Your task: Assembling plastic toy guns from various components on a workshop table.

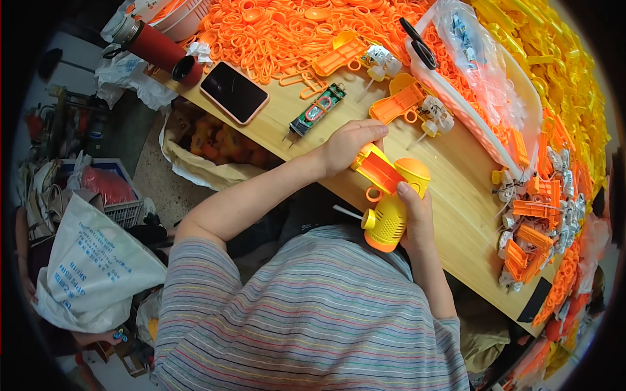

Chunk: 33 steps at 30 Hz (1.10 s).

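Near the table's front edge I hold a yellow-and-orange plastic toy housing [388, 218]; its exact kind is unclear. It has a perforated round body, an open orange trough, a small orange ring and a yellow knob. My right hand [418, 212] grips the body, thumb up by the trough. At the trough's far end my left hand [352, 144] is closed, its fingertips partly hidden. Just beyond lie two orange housings, one [399, 103] close to my hands and another [339, 57] farther back, each beside a small white part with a thin shaft. A green circuit board piece [317, 109] rests left of them.
A dark-screened phone [235, 93] and a red thermos [153, 45] stand at the left. Heaps of orange parts [261, 32] and yellow parts [554, 58] fill the back. Scissors [418, 44] rest at a white-rimmed basket [460, 107]. More orange assemblies [538, 208] line the right.
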Available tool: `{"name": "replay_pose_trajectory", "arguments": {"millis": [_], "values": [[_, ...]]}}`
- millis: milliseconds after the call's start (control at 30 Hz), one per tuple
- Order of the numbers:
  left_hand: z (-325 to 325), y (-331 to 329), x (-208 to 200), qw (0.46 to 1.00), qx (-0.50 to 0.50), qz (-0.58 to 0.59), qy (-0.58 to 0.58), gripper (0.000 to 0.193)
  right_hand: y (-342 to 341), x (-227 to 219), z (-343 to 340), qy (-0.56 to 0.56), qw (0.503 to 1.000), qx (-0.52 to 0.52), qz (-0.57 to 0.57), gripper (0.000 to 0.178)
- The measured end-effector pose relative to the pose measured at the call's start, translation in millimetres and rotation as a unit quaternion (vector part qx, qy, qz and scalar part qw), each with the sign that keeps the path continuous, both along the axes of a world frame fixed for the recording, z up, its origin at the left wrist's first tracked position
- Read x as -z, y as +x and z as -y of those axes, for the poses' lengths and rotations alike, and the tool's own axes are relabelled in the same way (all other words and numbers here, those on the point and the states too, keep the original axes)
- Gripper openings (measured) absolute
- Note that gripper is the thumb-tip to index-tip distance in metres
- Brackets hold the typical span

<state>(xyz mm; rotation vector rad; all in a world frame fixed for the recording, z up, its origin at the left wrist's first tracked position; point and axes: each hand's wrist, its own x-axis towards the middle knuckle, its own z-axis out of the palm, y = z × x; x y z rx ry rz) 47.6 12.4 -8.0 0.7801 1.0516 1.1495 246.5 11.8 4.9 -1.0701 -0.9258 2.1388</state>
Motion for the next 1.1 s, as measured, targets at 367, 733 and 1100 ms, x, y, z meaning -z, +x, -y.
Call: {"name": "replay_pose_trajectory", "arguments": {"millis": [367, 733, 1100], "values": [[15, 5, -12, 0.995, -0.017, -0.075, 0.069, 0.036, 5, -12, -6, -0.037, 0.996, -0.079, -0.036, 0.052], [-68, -69, -12, 0.887, -0.252, -0.339, 0.186, 0.018, 15, 2, -21, 0.016, 0.999, 0.014, 0.032, 0.056], [-212, -152, -6, 0.698, -0.127, -0.666, 0.232, 0.017, 21, 16, -27, -0.001, 0.999, 0.042, 0.003, 0.051]]}}
